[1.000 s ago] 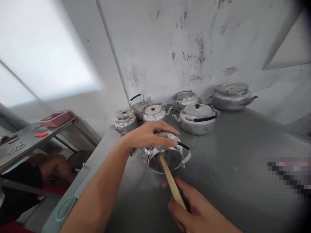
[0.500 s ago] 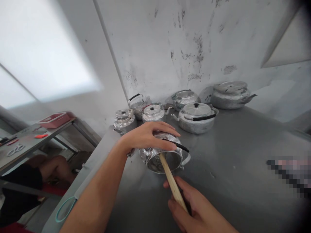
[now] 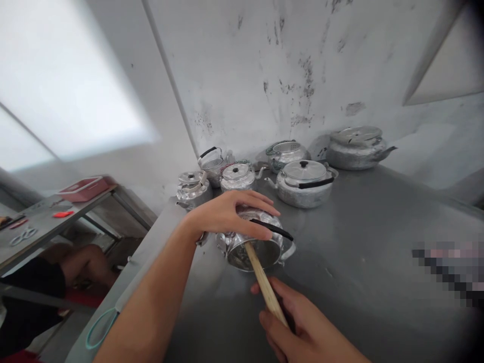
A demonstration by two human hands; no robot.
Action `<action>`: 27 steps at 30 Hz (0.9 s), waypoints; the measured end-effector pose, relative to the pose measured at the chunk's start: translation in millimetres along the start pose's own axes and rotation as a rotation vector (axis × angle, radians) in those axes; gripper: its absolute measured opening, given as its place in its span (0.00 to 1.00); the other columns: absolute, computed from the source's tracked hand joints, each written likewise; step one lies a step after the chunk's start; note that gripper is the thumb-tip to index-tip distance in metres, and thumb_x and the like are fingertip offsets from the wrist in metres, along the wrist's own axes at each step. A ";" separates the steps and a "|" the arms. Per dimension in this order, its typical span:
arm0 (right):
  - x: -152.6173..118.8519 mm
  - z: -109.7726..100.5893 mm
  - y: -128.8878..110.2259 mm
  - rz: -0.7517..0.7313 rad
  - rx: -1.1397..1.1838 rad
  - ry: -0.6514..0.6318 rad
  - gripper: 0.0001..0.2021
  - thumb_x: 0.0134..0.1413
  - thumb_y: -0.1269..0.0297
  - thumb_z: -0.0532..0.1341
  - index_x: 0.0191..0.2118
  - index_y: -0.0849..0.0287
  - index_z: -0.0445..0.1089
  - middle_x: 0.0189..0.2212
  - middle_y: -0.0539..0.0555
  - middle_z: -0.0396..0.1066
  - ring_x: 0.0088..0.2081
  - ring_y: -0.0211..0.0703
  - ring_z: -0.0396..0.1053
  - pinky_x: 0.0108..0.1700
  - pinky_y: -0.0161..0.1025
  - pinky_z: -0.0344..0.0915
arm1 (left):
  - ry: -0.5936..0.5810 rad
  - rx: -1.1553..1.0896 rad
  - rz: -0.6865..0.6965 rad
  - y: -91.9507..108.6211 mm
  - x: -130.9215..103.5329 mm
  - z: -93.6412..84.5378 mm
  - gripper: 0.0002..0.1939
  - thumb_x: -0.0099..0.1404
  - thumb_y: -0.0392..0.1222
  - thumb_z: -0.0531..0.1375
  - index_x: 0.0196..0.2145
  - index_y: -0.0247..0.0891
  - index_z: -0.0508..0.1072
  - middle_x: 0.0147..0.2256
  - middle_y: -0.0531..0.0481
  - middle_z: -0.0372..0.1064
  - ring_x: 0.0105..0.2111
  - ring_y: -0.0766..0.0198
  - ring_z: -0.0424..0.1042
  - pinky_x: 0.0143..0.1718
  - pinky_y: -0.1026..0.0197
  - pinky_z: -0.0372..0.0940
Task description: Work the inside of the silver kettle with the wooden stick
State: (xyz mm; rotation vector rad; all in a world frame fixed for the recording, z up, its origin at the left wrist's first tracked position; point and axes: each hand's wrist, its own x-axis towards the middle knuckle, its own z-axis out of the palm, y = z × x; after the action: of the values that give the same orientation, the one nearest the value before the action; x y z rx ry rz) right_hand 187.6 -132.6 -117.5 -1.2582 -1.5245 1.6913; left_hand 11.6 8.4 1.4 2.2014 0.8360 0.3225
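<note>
A small shiny metal kettle (image 3: 242,252) lies on its side on the grey metal table (image 3: 359,262), its open mouth facing me and its black handle on top. My left hand (image 3: 230,214) presses down on the kettle's upper side, fingers spread over it. My right hand (image 3: 302,327) grips a wooden stick (image 3: 262,280), whose far end reaches into the kettle's mouth.
Several more metal kettles (image 3: 304,181) stand at the back of the table against the stained wall. A lower table (image 3: 41,227) at the left carries a red box (image 3: 85,187) and scissors. A person's arm (image 3: 83,262) shows beneath it. A teal loop (image 3: 99,327) hangs at the table's left edge.
The camera has shifted slightly. My right hand and the stick have edged a little to the left; my left hand stays on the kettle.
</note>
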 end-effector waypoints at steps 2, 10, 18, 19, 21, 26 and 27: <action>-0.2 -0.7 -1.0 0.009 0.027 0.036 0.18 0.64 0.59 0.57 0.57 0.57 0.67 0.29 0.49 0.68 0.28 0.41 0.65 0.31 0.36 0.63 | 0.000 0.001 -0.001 0.3 0.3 0.1 0.23 0.60 0.52 0.70 0.53 0.51 0.80 0.65 0.50 0.63 0.65 0.49 0.62 0.62 0.55 0.61; 3.4 -4.4 -4.6 -0.003 -0.021 0.004 0.08 0.62 0.62 0.57 0.44 0.56 0.69 0.28 0.49 0.68 0.29 0.40 0.64 0.32 0.35 0.63 | -0.004 0.001 -0.004 0.5 0.5 -0.4 0.22 0.61 0.51 0.70 0.54 0.50 0.80 0.65 0.51 0.63 0.65 0.51 0.62 0.61 0.57 0.61; 1.5 -3.0 -6.4 0.092 0.091 -0.023 0.14 0.64 0.59 0.57 0.52 0.57 0.64 0.25 0.45 0.61 0.26 0.37 0.58 0.29 0.34 0.58 | -0.008 0.004 0.005 -0.5 -0.1 -0.2 0.22 0.62 0.52 0.70 0.54 0.50 0.80 0.65 0.51 0.63 0.65 0.51 0.61 0.62 0.57 0.60; 1.4 -3.4 -5.9 0.107 0.101 -0.045 0.14 0.64 0.59 0.56 0.53 0.58 0.64 0.24 0.44 0.60 0.26 0.37 0.58 0.29 0.34 0.58 | -0.008 0.001 0.006 -0.9 0.1 -0.2 0.23 0.62 0.52 0.70 0.54 0.50 0.79 0.65 0.51 0.63 0.66 0.51 0.61 0.62 0.57 0.60; 1.5 -4.2 -4.0 0.116 0.116 -0.069 0.16 0.64 0.57 0.55 0.53 0.59 0.62 0.24 0.44 0.59 0.26 0.37 0.58 0.29 0.35 0.58 | -0.002 -0.002 0.006 -1.6 0.5 -0.1 0.23 0.62 0.52 0.70 0.54 0.49 0.79 0.65 0.51 0.64 0.66 0.51 0.61 0.62 0.57 0.60; 2.9 -4.5 -1.5 0.059 0.095 -0.054 0.17 0.65 0.52 0.54 0.52 0.58 0.61 0.24 0.44 0.58 0.26 0.38 0.57 0.29 0.35 0.58 | -0.007 -0.006 0.018 -3.7 1.2 -0.6 0.23 0.62 0.51 0.70 0.54 0.48 0.79 0.65 0.50 0.64 0.65 0.51 0.61 0.62 0.58 0.60; 3.0 -4.4 -2.5 0.051 0.078 -0.075 0.16 0.65 0.51 0.54 0.50 0.58 0.62 0.23 0.44 0.58 0.26 0.38 0.57 0.29 0.35 0.58 | -0.007 -0.008 0.019 -4.2 1.4 -0.8 0.23 0.62 0.51 0.70 0.54 0.48 0.79 0.65 0.50 0.64 0.66 0.50 0.61 0.61 0.58 0.60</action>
State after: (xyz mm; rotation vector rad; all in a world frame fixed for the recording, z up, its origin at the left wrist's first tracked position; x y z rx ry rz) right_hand 189.8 -127.4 -115.6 -1.2147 -1.4655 1.8314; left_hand 10.3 11.8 -1.2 2.2035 0.8091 0.3264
